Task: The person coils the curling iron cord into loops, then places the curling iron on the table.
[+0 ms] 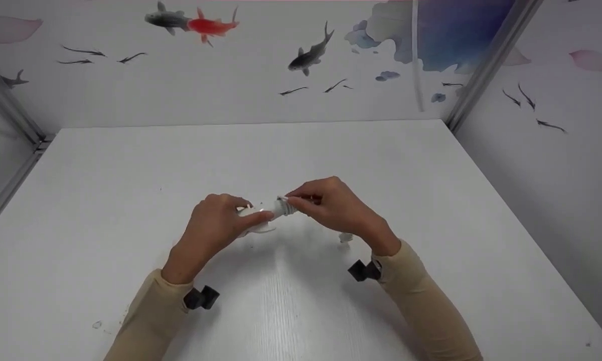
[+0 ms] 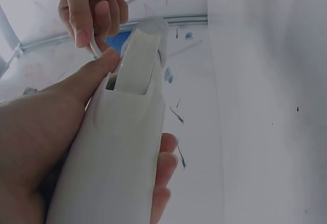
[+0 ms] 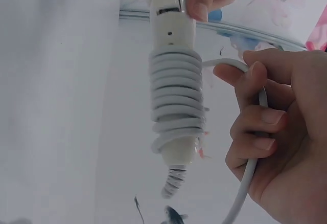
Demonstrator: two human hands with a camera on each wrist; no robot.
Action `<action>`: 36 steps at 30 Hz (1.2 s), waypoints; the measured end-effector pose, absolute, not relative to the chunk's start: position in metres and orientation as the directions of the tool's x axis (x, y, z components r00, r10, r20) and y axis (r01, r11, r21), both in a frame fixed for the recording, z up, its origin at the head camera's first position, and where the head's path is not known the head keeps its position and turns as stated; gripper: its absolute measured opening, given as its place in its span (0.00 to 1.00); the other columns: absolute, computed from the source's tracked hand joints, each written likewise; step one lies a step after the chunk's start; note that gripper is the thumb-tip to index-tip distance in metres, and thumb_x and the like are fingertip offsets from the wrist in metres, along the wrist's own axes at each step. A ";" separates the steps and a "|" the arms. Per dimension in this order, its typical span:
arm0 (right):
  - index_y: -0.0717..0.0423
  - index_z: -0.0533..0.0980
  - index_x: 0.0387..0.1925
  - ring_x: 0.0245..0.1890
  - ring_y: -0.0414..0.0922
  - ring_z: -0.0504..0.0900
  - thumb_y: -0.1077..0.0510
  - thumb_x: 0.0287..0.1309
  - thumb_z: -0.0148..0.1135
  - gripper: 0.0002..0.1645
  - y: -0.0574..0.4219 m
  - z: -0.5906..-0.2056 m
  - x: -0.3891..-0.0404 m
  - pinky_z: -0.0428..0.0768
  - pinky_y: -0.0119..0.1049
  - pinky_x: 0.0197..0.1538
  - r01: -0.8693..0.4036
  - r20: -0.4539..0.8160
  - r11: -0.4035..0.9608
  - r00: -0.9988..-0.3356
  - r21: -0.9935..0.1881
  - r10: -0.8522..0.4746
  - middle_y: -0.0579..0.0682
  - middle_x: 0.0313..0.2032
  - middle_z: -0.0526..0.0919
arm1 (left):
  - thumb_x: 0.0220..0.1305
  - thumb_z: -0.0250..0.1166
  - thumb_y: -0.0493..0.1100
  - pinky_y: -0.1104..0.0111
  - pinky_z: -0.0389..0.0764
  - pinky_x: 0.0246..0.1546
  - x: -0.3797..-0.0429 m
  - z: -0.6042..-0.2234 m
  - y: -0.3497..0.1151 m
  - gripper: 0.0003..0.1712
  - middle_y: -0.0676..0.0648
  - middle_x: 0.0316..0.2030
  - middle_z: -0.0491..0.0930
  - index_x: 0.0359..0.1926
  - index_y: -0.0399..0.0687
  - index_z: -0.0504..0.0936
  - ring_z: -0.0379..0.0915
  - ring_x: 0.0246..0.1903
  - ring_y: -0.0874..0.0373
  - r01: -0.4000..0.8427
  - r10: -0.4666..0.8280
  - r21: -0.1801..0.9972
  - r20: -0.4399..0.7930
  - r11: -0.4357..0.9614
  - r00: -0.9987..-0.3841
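A white corded handheld appliance (image 2: 112,142), with a wide smooth body and a narrower handle (image 3: 176,37), is held above the table. My left hand (image 1: 215,220) grips its body, thumb along one side and fingers round the other. White cord (image 3: 176,96) lies in several tight turns round the handle, and a ribbed strain relief (image 3: 174,180) sticks out of the handle's end. My right hand (image 1: 338,205), beside the handle, holds the cord's loose length between thumb and curled fingers; the cord runs across the palm and down.
A small white plug-like piece (image 1: 346,237) is near the table below my right wrist. The white table (image 1: 281,311) has wall panels printed with fish (image 1: 308,55) at the back and right. Black wrist cameras (image 1: 365,271) jut from both sleeves.
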State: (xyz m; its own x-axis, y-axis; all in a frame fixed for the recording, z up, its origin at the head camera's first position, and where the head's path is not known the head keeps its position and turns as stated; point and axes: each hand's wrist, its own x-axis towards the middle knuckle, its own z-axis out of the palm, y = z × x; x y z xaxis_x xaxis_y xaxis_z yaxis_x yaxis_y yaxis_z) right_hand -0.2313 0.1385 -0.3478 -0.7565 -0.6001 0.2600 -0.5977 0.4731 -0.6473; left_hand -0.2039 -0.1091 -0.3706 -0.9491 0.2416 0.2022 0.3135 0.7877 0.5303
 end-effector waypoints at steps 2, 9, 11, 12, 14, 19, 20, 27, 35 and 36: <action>0.54 0.85 0.51 0.24 0.38 0.71 0.55 0.70 0.60 0.14 0.137 -0.347 -0.230 0.70 0.28 0.30 -0.600 0.264 0.455 -0.749 -0.657 -0.607 0.48 0.28 0.83 | 0.58 0.70 0.65 0.66 0.77 0.30 -0.204 -0.369 -0.110 0.30 0.44 0.35 0.89 0.41 0.41 0.90 0.80 0.29 0.55 0.293 0.203 0.549 0.221 0.783 -0.954; 0.52 0.82 0.56 0.24 0.39 0.71 0.56 0.73 0.55 0.16 0.135 -0.346 -0.231 0.67 0.28 0.30 -0.591 0.270 0.399 -0.738 -0.701 -0.619 0.52 0.25 0.81 | 0.60 0.69 0.65 0.67 0.74 0.29 -0.203 -0.362 -0.111 0.28 0.46 0.30 0.88 0.39 0.44 0.90 0.79 0.27 0.56 0.250 0.115 0.603 0.254 0.757 -0.960; 0.53 0.82 0.57 0.23 0.39 0.70 0.57 0.74 0.54 0.17 0.136 -0.346 -0.231 0.67 0.29 0.30 -0.581 0.269 0.383 -0.739 -0.718 -0.618 0.53 0.26 0.82 | 0.60 0.68 0.65 0.67 0.73 0.28 -0.203 -0.361 -0.112 0.28 0.46 0.30 0.88 0.39 0.44 0.89 0.78 0.27 0.56 0.240 0.101 0.609 0.254 0.756 -0.962; 0.53 0.82 0.57 0.23 0.39 0.70 0.57 0.74 0.54 0.17 0.137 -0.347 -0.232 0.67 0.29 0.30 -0.577 0.267 0.377 -0.739 -0.724 -0.619 0.54 0.26 0.82 | 0.60 0.68 0.65 0.67 0.73 0.28 -0.203 -0.361 -0.112 0.28 0.46 0.30 0.88 0.39 0.44 0.89 0.78 0.27 0.56 0.237 0.095 0.610 0.255 0.756 -0.962; 0.53 0.82 0.57 0.23 0.39 0.70 0.57 0.74 0.54 0.17 0.137 -0.348 -0.233 0.69 0.29 0.30 -0.564 0.254 0.368 -0.739 -0.739 -0.623 0.54 0.26 0.83 | 0.60 0.69 0.65 0.67 0.73 0.28 -0.203 -0.361 -0.112 0.28 0.46 0.30 0.88 0.40 0.44 0.89 0.78 0.27 0.55 0.228 0.083 0.609 0.256 0.760 -0.963; 0.56 0.83 0.52 0.23 0.42 0.74 0.54 0.75 0.52 0.17 0.136 -0.351 -0.236 0.76 0.31 0.31 -0.511 0.195 0.359 -0.746 -0.781 -0.636 0.56 0.27 0.84 | 0.61 0.68 0.66 0.66 0.75 0.30 -0.203 -0.359 -0.114 0.31 0.43 0.36 0.88 0.46 0.43 0.88 0.80 0.31 0.52 0.179 0.033 0.634 0.236 0.752 -0.971; 0.56 0.83 0.51 0.24 0.43 0.74 0.54 0.76 0.51 0.18 0.135 -0.352 -0.237 0.76 0.31 0.32 -0.494 0.185 0.357 -0.754 -0.793 -0.631 0.56 0.27 0.84 | 0.61 0.67 0.66 0.66 0.76 0.30 -0.203 -0.357 -0.115 0.31 0.42 0.37 0.88 0.47 0.43 0.88 0.80 0.32 0.51 0.169 0.018 0.647 0.233 0.743 -0.972; 0.56 0.85 0.46 0.23 0.45 0.70 0.51 0.77 0.48 0.21 0.134 -0.356 -0.243 0.73 0.31 0.31 -0.373 0.099 0.358 -0.797 -0.856 -0.595 0.51 0.23 0.80 | 0.60 0.68 0.66 0.67 0.76 0.31 -0.201 -0.349 -0.123 0.31 0.41 0.37 0.88 0.46 0.42 0.88 0.82 0.33 0.50 0.185 -0.043 0.685 0.302 0.705 -0.952; 0.52 0.86 0.40 0.28 0.44 0.75 0.46 0.71 0.58 0.17 0.137 -0.366 -0.251 0.75 0.34 0.35 -0.313 0.029 0.458 -0.849 -0.832 -0.527 0.45 0.22 0.76 | 0.60 0.68 0.66 0.67 0.77 0.31 -0.197 -0.346 -0.122 0.32 0.42 0.39 0.88 0.47 0.44 0.88 0.81 0.33 0.51 0.192 0.002 0.702 0.262 0.686 -0.965; 0.52 0.86 0.39 0.28 0.44 0.74 0.46 0.70 0.60 0.16 0.138 -0.367 -0.252 0.75 0.35 0.35 -0.300 0.021 0.469 -0.858 -0.831 -0.513 0.44 0.22 0.75 | 0.60 0.68 0.66 0.67 0.77 0.31 -0.196 -0.346 -0.122 0.31 0.42 0.37 0.88 0.47 0.44 0.88 0.81 0.32 0.51 0.204 0.018 0.705 0.262 0.679 -0.965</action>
State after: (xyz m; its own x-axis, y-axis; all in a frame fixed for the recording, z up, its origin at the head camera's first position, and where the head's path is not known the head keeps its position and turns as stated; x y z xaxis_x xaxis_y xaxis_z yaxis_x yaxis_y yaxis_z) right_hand -0.2517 0.1383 -0.3673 -0.8583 -0.5127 0.0212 -0.3005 0.4686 -0.8307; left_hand -0.1963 -0.1220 -0.3464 -0.9650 0.0176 0.2616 0.2036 0.6789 0.7054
